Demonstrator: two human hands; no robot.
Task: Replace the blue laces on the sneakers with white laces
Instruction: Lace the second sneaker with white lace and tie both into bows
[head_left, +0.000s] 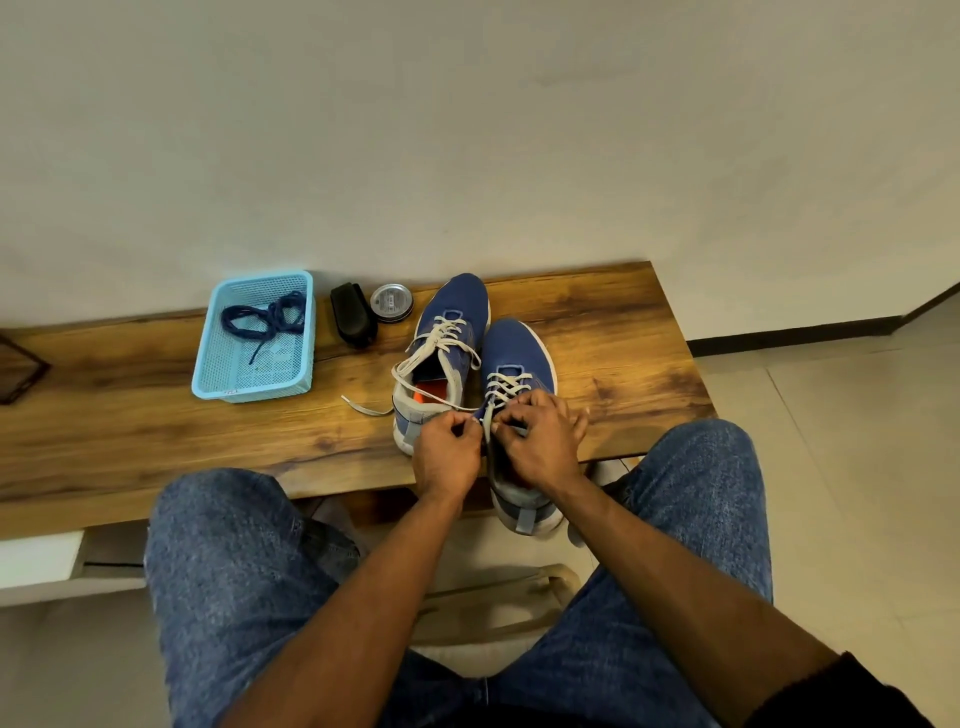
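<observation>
Head view: two blue sneakers stand side by side on a wooden table (597, 322), toes toward the wall. The left sneaker (445, 353) is laced in white, its white lace (436, 345) loose, with one end trailing onto the tabletop to its left. The right sneaker (514, 395) sits nearer the front edge, its heel overhanging it, and carries white crossings over the upper eyelets. The left hand (448, 453) has its fingers curled, pinching a white lace end (485, 423) beside the right sneaker's tongue. The right hand (540, 439) rests on that sneaker's collar, fingers curled, pinching the lace at the lower eyelets. The blue laces (262, 318) lie tangled in a light-blue basket (254, 387) at the table's left. Between basket and sneakers stand a black brush (353, 314) and a round tin (391, 301), just beside each other.
</observation>
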